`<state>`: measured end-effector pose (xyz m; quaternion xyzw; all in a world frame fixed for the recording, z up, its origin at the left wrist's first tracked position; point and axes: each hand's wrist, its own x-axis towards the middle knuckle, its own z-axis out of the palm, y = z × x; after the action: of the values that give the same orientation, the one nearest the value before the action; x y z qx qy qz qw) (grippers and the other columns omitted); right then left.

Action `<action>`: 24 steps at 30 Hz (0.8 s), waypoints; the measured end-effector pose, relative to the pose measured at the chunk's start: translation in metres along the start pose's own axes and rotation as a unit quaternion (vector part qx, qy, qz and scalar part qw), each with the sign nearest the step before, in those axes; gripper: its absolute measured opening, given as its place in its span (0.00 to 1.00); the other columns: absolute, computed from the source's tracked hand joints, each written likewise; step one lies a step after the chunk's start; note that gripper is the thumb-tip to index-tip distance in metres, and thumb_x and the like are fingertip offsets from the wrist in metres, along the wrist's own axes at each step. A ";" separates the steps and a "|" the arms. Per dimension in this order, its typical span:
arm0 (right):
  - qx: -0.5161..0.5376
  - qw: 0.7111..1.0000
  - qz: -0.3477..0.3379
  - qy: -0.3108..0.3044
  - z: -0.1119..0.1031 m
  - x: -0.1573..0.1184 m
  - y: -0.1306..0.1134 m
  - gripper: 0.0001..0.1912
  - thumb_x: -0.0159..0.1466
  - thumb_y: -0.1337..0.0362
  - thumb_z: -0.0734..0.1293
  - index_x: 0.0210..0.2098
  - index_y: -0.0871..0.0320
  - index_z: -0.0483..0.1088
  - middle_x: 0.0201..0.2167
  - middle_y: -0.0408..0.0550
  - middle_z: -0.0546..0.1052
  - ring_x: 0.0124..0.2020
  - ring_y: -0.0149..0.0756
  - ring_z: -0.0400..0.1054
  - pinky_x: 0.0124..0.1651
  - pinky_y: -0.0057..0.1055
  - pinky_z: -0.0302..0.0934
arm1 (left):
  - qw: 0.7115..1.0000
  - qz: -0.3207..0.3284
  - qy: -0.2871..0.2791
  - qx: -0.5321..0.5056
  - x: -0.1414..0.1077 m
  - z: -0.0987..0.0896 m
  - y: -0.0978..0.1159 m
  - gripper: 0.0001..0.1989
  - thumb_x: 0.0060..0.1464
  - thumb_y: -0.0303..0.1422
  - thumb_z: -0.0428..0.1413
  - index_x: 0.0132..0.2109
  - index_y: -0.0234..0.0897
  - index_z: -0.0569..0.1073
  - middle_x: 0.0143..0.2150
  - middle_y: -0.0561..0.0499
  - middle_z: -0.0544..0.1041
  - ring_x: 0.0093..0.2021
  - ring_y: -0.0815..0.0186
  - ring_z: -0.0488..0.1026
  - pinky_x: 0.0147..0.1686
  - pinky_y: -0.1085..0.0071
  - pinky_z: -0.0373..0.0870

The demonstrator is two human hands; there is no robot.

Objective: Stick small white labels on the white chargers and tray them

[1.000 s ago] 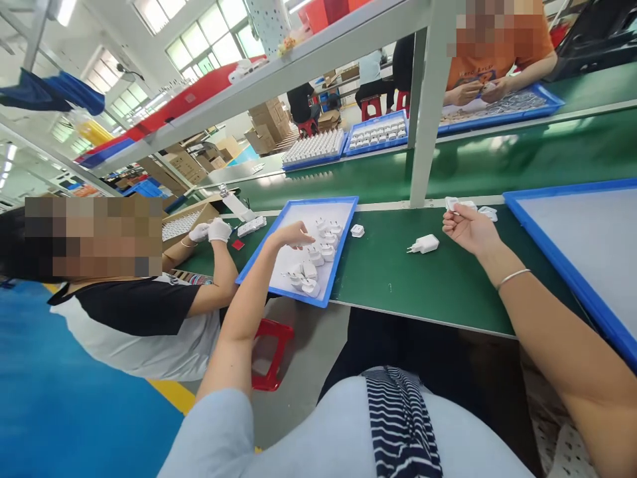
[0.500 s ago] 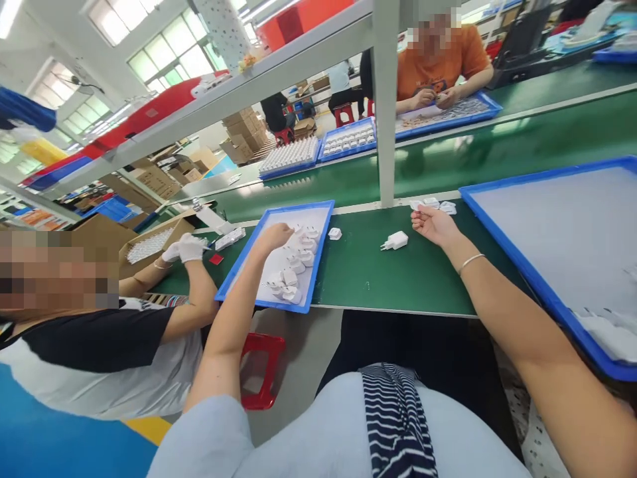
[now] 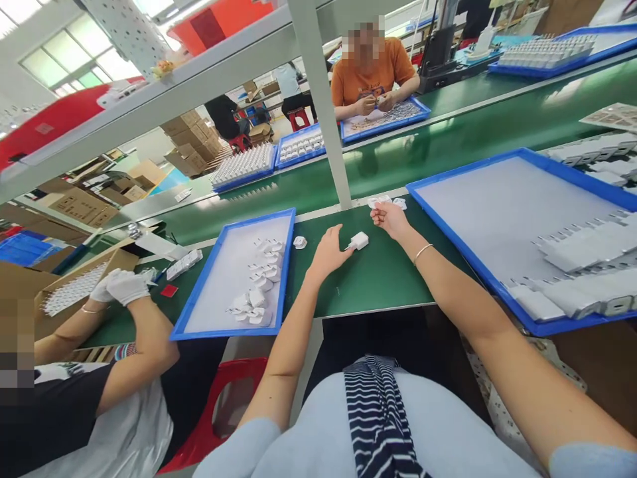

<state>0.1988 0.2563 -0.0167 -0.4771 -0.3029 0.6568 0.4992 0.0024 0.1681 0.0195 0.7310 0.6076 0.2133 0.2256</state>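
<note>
My left hand (image 3: 328,253) is open over the green bench, fingers spread, its thumb close to the prongs of a white plug charger (image 3: 359,240). Whether the thumb touches them I cannot tell. To the right, my right hand (image 3: 389,218) has its fingers curled together beside small white plastic pieces (image 3: 399,203); what lies between the fingertips is hidden. Another small white piece (image 3: 299,243) rests on the bench left of my left hand. The blue-rimmed left tray (image 3: 290,265) holds a cluster of white pronged plug parts (image 3: 266,271).
A large blue-rimmed tray (image 3: 462,259) on the right holds rows of white chargers (image 3: 587,249). A metal post (image 3: 326,106) and shelf rail (image 3: 199,93) stand ahead. A co-worker's gloved hands (image 3: 122,285) work at left; a person in orange (image 3: 371,83) sits opposite.
My left hand has left the tray of plug parts and moved right to the charger, its fingers spreading. My right hand stays by the small white pieces. The view has turned right.
</note>
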 end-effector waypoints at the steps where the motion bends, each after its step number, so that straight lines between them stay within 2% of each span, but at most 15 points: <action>1: 0.001 1.000 0.001 0.003 0.000 0.000 -0.001 0.19 0.70 0.57 0.67 0.57 0.59 0.70 0.55 0.54 0.74 0.51 0.41 0.72 0.52 0.44 0.71 | 1.000 -0.005 -0.016 -0.005 0.008 0.007 0.004 0.36 0.50 0.34 0.66 0.64 0.33 0.65 0.69 0.35 0.64 0.71 0.46 0.60 0.69 0.55 0.56; 3: 0.002 1.000 0.000 0.008 0.001 0.001 -0.003 0.19 0.70 0.57 0.67 0.57 0.59 0.69 0.55 0.54 0.74 0.51 0.41 0.72 0.52 0.45 0.71 | 0.998 -0.029 -0.046 -0.012 0.023 0.017 0.009 0.34 0.48 0.38 0.69 0.60 0.31 0.69 0.65 0.32 0.68 0.68 0.42 0.63 0.66 0.48 0.59; 4: 0.003 1.000 -0.001 0.009 0.002 0.000 -0.004 0.19 0.70 0.57 0.66 0.57 0.59 0.70 0.55 0.54 0.74 0.51 0.41 0.72 0.52 0.45 0.71 | 0.997 -0.041 -0.063 -0.017 0.031 0.021 0.010 0.30 0.50 0.39 0.68 0.57 0.31 0.71 0.62 0.34 0.71 0.65 0.44 0.66 0.64 0.47 0.62; 7: 0.000 1.000 -0.012 0.005 0.005 -0.002 -0.006 0.19 0.70 0.57 0.67 0.57 0.59 0.70 0.55 0.54 0.74 0.51 0.41 0.72 0.52 0.45 0.71 | 0.992 -0.056 -0.097 -0.055 0.056 0.025 0.006 0.18 0.61 0.39 0.60 0.54 0.34 0.73 0.56 0.42 0.74 0.57 0.55 0.73 0.57 0.51 0.72; 11: -0.019 0.999 -0.047 -0.005 0.010 -0.006 -0.010 0.19 0.70 0.57 0.67 0.57 0.59 0.70 0.55 0.54 0.74 0.51 0.41 0.72 0.52 0.44 0.71 | 0.977 -0.020 -0.117 -0.178 0.082 0.026 -0.001 0.19 0.64 0.39 0.57 0.57 0.34 0.71 0.55 0.43 0.74 0.52 0.59 0.75 0.52 0.55 0.76; 18: -0.095 0.990 -0.106 -0.014 0.014 -0.010 -0.010 0.17 0.71 0.56 0.66 0.54 0.60 0.71 0.50 0.52 0.76 0.46 0.38 0.74 0.48 0.40 0.72 | 0.900 0.017 -0.112 -0.421 0.092 0.059 -0.014 0.18 0.64 0.40 0.57 0.56 0.34 0.71 0.53 0.44 0.75 0.49 0.61 0.76 0.48 0.58 0.78; 24: -0.171 0.977 -0.128 -0.027 0.005 0.000 0.002 0.13 0.71 0.57 0.66 0.44 0.62 0.72 0.35 0.45 0.76 0.30 0.28 0.70 0.33 0.28 0.69 | 0.832 0.037 -0.104 -0.544 0.093 0.058 -0.025 0.14 0.62 0.39 0.59 0.48 0.32 0.74 0.49 0.45 0.77 0.48 0.62 0.76 0.48 0.59 0.77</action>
<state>0.1929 0.2564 -0.0169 -0.4947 -0.4823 0.5390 0.4818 0.0322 0.2600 -0.0385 0.5302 0.3392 0.4403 0.6403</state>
